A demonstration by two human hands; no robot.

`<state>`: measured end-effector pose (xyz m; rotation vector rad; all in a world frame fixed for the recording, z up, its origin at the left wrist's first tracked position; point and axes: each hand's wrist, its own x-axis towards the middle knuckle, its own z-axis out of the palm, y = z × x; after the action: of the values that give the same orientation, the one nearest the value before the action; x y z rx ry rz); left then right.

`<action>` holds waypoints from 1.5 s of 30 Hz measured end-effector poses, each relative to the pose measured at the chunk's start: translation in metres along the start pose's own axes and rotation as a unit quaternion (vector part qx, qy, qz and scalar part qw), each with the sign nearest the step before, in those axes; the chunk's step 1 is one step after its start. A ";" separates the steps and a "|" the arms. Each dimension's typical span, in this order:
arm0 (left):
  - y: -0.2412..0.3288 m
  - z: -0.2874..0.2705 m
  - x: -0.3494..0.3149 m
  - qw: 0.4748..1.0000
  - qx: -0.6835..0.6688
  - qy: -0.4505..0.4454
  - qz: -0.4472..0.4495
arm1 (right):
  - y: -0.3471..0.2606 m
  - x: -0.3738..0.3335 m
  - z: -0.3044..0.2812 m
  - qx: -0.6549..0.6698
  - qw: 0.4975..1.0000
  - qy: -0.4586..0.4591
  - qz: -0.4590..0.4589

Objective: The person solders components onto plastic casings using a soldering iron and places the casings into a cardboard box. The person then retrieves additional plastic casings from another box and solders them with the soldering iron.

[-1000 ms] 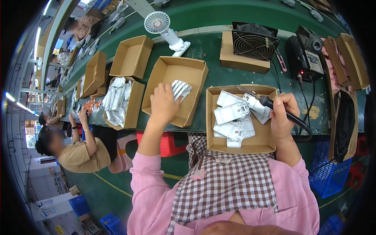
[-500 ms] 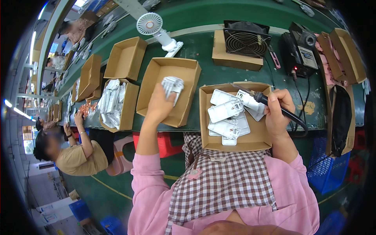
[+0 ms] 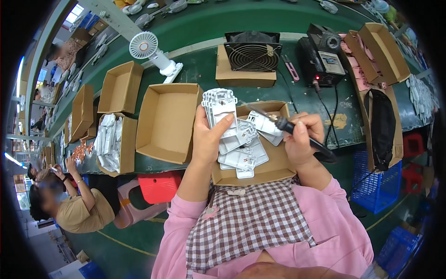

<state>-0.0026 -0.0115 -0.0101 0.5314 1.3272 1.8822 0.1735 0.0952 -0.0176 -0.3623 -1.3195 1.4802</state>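
Observation:
My left hand is closed around a stack of white plastic housings, its thumb across the front one. The stack is held upright at the left side of a shallow cardboard box. In that box lie several loose white housings, overlapping each other. My right hand grips a soldering iron by its black handle, over the box's right side. The thin metal tip points left toward the stack, apart from it as far as I can see. Small copper-coloured spots show on the housings.
Left of the stack sits another cardboard box. Beyond stand a white fan, a black square fan and a soldering station with its cable. A box of wrapped white parts stands left, near a seated co-worker.
My left hand has lifted the white stack out of the left box and brought it right, beside the soldering iron. The iron stays in my right hand; the whole view has shifted.

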 end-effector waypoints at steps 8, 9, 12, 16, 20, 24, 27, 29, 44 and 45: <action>-0.009 0.002 0.001 0.998 0.055 0.007 0.005 | -0.003 0.004 0.005 -0.078 0.995 -0.046 0.038; -0.009 0.001 0.001 0.998 0.055 0.007 0.007 | -0.002 0.005 0.005 -0.083 0.995 -0.044 0.038; -0.009 0.001 0.001 0.998 0.058 0.005 0.004 | 0.000 0.006 0.005 -0.085 0.995 -0.048 0.035; -0.009 0.002 0.001 0.998 0.065 0.002 0.009 | 0.000 0.007 0.006 -0.082 0.995 -0.051 0.040; -0.008 0.002 0.001 0.998 0.064 0.002 0.006 | -0.001 0.007 0.007 -0.089 0.994 -0.051 0.041; -0.009 0.000 0.001 0.998 0.066 -0.002 0.008 | 0.001 0.007 0.006 -0.099 0.993 -0.059 0.034; -0.009 0.001 0.000 0.998 0.058 -0.001 0.009 | 0.000 0.008 0.007 -0.102 0.992 -0.063 0.036; -0.009 0.001 0.000 0.998 0.060 0.003 0.007 | 0.000 0.008 0.007 -0.102 0.992 -0.066 0.035; -0.007 0.001 -0.001 0.995 0.096 -0.004 -0.004 | 0.003 0.008 0.009 -0.066 0.996 -0.053 0.029; -0.007 0.001 -0.001 0.995 0.095 -0.005 -0.004 | 0.003 0.008 0.009 -0.059 0.996 -0.055 0.030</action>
<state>0.0012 -0.0101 -0.0163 0.6296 1.5101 1.7544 0.1618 0.0971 -0.0138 -0.4048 -1.5003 1.4934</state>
